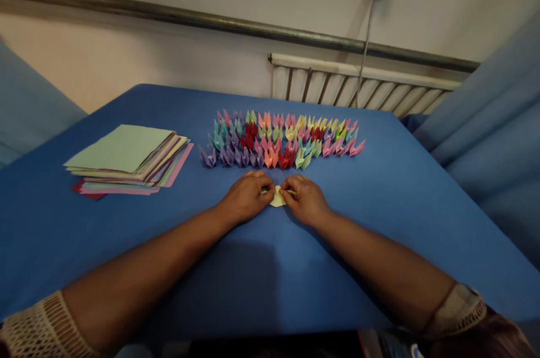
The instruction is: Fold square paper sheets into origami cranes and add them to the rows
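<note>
My small, pale yellow paper (277, 198) was folded. It lay partly hidden, straight before me at twelve o'clock.

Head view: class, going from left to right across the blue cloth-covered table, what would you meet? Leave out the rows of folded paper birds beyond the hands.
Stack of multicoloured square paper sheets → person's bare left hand → small folded pale-yellow paper → person's bare right hand.
</note>
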Motion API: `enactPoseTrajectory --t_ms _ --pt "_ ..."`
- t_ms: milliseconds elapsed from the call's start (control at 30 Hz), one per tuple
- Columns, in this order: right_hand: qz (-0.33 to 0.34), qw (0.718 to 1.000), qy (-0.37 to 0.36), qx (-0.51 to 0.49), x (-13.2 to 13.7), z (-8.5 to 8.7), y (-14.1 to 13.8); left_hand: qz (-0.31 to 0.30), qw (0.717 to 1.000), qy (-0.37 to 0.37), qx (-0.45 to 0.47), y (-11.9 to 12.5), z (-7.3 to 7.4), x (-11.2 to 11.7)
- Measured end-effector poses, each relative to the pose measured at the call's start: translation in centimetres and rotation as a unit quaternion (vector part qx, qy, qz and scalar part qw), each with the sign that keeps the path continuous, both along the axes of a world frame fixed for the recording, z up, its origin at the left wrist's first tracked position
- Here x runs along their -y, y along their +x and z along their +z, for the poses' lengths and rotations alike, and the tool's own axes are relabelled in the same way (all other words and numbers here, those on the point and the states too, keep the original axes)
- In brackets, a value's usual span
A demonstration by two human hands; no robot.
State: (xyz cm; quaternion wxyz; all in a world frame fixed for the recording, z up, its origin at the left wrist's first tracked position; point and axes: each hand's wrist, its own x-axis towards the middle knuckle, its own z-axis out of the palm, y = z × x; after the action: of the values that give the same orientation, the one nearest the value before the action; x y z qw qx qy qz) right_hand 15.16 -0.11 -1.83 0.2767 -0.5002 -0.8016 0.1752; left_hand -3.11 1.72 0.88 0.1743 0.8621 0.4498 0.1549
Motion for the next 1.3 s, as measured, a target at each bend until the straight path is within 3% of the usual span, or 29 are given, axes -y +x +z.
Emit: enactPoseTrajectory --t_ms 333,633,933,1167,1300 --pt "-0.043 0.998 0.007 0.040 -0.1 -0.1 -0.3 0.093 0.995 0.006 -0.024 0.3 -0.4 0.0" --pt "-0.060 0.996 -0.017 0.061 0.2 0.5 -0.2 0.025 1.000 0.015 0.004 -0.5 -0.9 -0.1" --pt "-0.081 0.983 -0.145 0.076 -0.4 2.1 -0.7 0.008 1.000 0.014 0.025 -0.7 -1.1 0.1" --pt "-0.085 0.990 -0.111 0.019 -0.3 1.2 -0.8 -0.011 0.999 0.002 0.053 -0.8 -0.7 0.3" --pt "-0.069 0.988 -0.132 -0.040 -0.3 0.5 -0.8 0.010 0.999 -0.017 0.037 -0.8 -0.4 0.4"
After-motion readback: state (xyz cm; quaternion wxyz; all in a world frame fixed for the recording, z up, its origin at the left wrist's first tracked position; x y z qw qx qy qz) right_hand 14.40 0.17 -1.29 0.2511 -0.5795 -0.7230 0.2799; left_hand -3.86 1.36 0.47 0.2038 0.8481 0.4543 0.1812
